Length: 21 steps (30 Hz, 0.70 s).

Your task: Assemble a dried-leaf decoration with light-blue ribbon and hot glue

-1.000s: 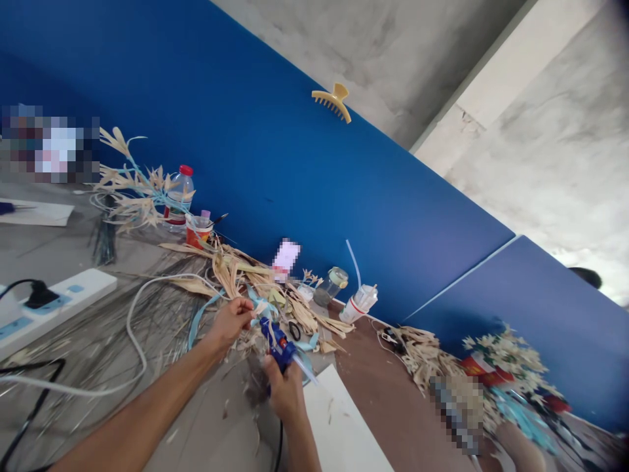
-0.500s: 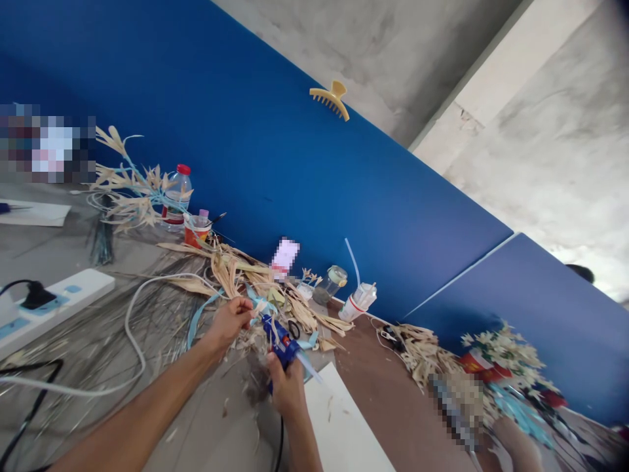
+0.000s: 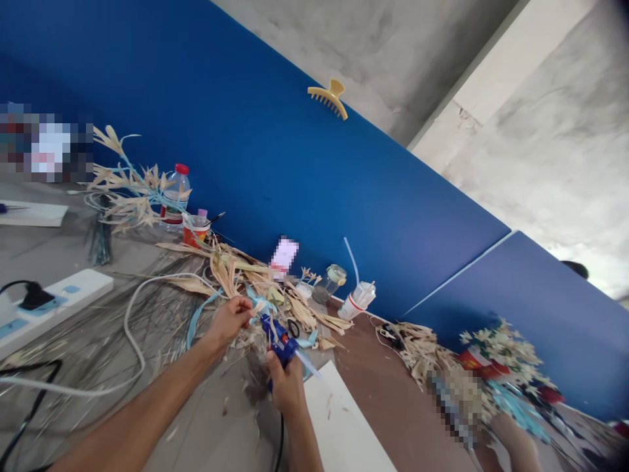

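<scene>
My right hand [image 3: 287,383] is wrapped around a blue hot glue gun [image 3: 280,341]; a clear glue stick [image 3: 308,364] sticks out of its back end. The gun's front end points away toward my left fingertips. My left hand [image 3: 236,318] is closed in a pinch beside the nozzle, on a small pale piece of dry husk [image 3: 258,306]; its exact shape is too small to tell. Around both hands lie dried husk strips [image 3: 295,308] and a light blue ribbon-like strip [image 3: 199,318]. Black scissor handles [image 3: 293,328] show just beyond the gun.
A white power strip [image 3: 59,308] and its cable lie left. Thin wires [image 3: 162,308] cover the table. At the blue partition [image 3: 295,164] stand a bottle [image 3: 174,196], a red cup [image 3: 195,231], a jar [image 3: 330,283] and a white cup [image 3: 358,300]. White paper [image 3: 344,419] lies right; another person's arm [image 3: 515,442] is beyond.
The view has shifted very slightly. Both hands and the glue gun keep almost the same position.
</scene>
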Motion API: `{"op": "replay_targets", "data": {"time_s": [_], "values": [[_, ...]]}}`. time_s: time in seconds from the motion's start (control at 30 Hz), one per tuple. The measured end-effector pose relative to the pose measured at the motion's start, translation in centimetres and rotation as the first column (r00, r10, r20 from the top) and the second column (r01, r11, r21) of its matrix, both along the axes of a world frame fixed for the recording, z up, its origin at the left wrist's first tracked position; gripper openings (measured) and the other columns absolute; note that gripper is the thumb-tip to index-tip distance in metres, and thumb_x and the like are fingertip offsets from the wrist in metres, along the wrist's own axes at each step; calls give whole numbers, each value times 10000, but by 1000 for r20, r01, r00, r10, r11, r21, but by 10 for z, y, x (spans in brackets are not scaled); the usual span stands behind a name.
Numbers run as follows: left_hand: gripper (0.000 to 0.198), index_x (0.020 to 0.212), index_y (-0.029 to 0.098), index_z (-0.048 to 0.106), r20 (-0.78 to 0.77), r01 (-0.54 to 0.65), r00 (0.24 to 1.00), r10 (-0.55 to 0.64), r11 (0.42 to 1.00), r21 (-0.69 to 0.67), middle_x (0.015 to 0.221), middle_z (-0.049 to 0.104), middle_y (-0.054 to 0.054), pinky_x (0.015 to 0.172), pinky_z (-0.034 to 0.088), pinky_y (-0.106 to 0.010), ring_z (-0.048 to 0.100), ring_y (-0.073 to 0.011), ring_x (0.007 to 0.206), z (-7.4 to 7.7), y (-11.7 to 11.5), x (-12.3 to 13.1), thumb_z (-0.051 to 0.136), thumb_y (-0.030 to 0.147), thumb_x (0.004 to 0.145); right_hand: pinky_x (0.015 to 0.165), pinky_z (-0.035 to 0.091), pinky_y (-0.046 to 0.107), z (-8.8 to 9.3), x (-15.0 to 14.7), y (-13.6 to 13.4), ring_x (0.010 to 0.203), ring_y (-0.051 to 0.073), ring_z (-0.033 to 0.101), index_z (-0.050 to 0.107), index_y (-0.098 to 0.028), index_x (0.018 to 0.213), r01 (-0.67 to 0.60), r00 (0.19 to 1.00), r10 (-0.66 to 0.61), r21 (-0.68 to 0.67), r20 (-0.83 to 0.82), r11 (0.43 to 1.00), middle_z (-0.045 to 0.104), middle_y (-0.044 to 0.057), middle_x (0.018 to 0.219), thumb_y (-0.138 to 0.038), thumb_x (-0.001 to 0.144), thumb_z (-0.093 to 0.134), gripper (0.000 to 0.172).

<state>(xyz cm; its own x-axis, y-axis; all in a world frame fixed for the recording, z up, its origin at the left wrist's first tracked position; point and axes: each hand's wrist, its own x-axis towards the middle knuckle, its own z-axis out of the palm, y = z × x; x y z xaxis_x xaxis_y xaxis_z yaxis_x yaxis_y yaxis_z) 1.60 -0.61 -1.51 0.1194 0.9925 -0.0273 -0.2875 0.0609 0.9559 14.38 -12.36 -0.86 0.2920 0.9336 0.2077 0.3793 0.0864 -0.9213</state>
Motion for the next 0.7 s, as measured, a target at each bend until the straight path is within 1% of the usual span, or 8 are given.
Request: {"op": "replay_targets", "data": {"time_s": [0.1,0.23,0.37,0.53,0.63,0.7], "values": [[248,685,174,529,13,13,1000,-14,1000,21,556,519,62,486,368,-238,469,-96,454,1,-1,0,672,275,509,761,482,375,-1,1,0,790,226,620,673,-162,870,-16,999,16,12,33,1000,686,73,807,-427,776,554,306],[243,688,173,524,14,4,1000,-4,1000,6,577,522,59,492,372,-242,473,-94,455,3,-2,-1,668,263,515,782,477,385,-4,3,-1,819,236,624,673,-157,895,-13,1000,13,10,29,1000,691,81,837,-424,770,568,313],[235,696,172,527,27,8,1000,-8,1000,16,583,520,58,487,368,-236,474,-90,458,-1,-1,0,673,244,527,800,474,388,-3,4,0,846,240,631,673,-173,906,4,1000,-4,15,10,1000,695,83,865,-436,782,556,314],[241,694,170,532,13,0,1000,0,1000,26,575,519,56,486,371,-239,468,-94,459,-4,2,0,679,271,531,833,459,390,-4,4,0,865,242,618,672,-144,929,-20,999,19,22,39,1000,688,91,874,-432,771,574,342],[252,688,173,522,18,7,1000,-7,1000,13,567,513,58,495,372,-243,469,-97,458,-2,1,-1,686,276,526,831,461,388,-10,7,0,872,236,609,659,-144,974,7,1000,-8,22,11,1000,681,89,904,-445,765,585,374],[252,687,174,518,28,-1,1000,0,1000,14,565,510,61,499,370,-242,467,-96,459,0,0,-2,686,267,523,809,470,381,-13,9,-1,850,229,608,660,-149,965,19,1000,-19,12,-21,1000,678,82,883,-467,772,576,382]]}}
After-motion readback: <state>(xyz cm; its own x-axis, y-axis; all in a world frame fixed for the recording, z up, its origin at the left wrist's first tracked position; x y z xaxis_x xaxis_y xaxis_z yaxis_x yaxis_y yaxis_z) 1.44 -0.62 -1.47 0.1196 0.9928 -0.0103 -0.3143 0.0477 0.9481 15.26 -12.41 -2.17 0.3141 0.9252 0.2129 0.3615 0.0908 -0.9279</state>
